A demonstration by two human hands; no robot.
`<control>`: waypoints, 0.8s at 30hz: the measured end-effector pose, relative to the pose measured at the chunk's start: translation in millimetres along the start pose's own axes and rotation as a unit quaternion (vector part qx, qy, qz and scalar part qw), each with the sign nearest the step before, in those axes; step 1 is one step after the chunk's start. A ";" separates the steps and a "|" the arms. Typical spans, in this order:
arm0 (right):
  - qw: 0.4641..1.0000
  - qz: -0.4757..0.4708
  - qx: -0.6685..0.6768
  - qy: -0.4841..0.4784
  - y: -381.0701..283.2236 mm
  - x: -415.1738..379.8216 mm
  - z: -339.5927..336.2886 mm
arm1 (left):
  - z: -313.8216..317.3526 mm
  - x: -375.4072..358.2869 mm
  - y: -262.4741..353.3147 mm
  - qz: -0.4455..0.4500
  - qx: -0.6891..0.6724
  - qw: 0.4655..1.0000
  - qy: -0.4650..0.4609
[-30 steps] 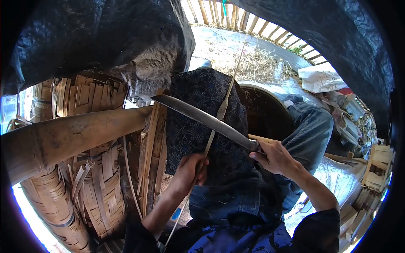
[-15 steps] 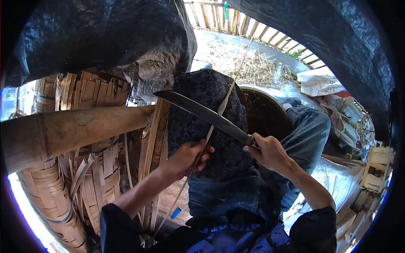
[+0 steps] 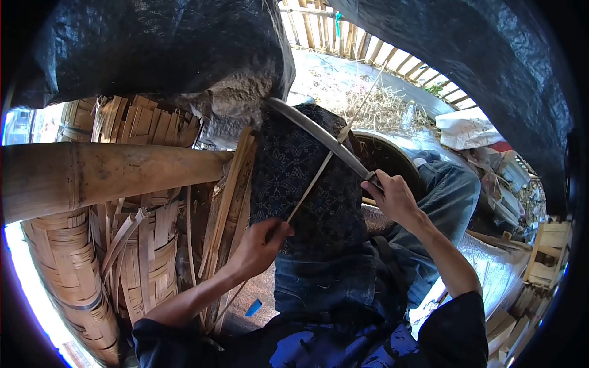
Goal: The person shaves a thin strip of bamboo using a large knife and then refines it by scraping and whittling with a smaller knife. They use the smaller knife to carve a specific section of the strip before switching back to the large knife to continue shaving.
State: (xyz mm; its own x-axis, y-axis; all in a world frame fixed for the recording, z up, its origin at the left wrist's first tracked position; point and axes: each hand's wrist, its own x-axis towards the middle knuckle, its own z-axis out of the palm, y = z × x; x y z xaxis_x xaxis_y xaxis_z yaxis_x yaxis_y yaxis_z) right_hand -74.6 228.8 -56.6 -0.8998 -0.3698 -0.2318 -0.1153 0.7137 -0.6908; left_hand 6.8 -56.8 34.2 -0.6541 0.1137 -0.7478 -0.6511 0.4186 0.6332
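Note:
My right hand [image 3: 396, 196] is closed around the handle of a long machete [image 3: 316, 132]. Its slightly curved blade points away to the upper left, over a dark patterned cloth [image 3: 285, 168] draped on my leg. A thin bamboo strip [image 3: 312, 184] passes under the blade, which appears to touch it. My left hand [image 3: 261, 246] pinches the near part of this strip. One end of the strip trails down past my left wrist, while the far end reaches toward the slatted fence.
A thick bamboo pole [image 3: 141, 174] juts in from the left, above woven bamboo baskets [image 3: 70, 270]. Upright split bamboo [image 3: 224, 211] stands beside my leg. Dark plastic sheeting [image 3: 153, 49] hangs overhead. A round dark basin [image 3: 392, 162] lies beyond my right hand.
The machete has moved farther from my body along the strip, and its blade has tilted more steeply. My left hand has drawn back toward me, still pinching the strip.

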 end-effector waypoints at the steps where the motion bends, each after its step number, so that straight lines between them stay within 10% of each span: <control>1: 0.999 -0.003 0.042 0.006 0.2 1.9 5.9 | 0.7 1.2 -2.3 0.055 0.071 0.995 0.043; 11: 0.907 0.108 0.407 -0.013 -23.0 25.2 1.8 | -12.9 -23.1 -31.1 0.180 0.209 0.950 0.147; 15: 0.884 0.144 0.444 -0.020 -11.8 44.3 8.3 | 7.1 -63.4 -41.2 0.097 0.245 0.953 0.149; 24: 0.820 0.156 0.550 -0.021 -32.1 72.0 14.0 | 46.3 -96.3 -85.7 0.251 0.338 0.895 0.150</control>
State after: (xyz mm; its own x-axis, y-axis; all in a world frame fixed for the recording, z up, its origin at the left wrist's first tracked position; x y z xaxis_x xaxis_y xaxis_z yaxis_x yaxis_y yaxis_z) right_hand -129.7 170.9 -60.7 -0.7951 -0.3070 -0.5230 0.5884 -0.1815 -0.7880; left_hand 143.4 -61.9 42.7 -0.9388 0.2358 -0.2509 0.0692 0.8431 0.5333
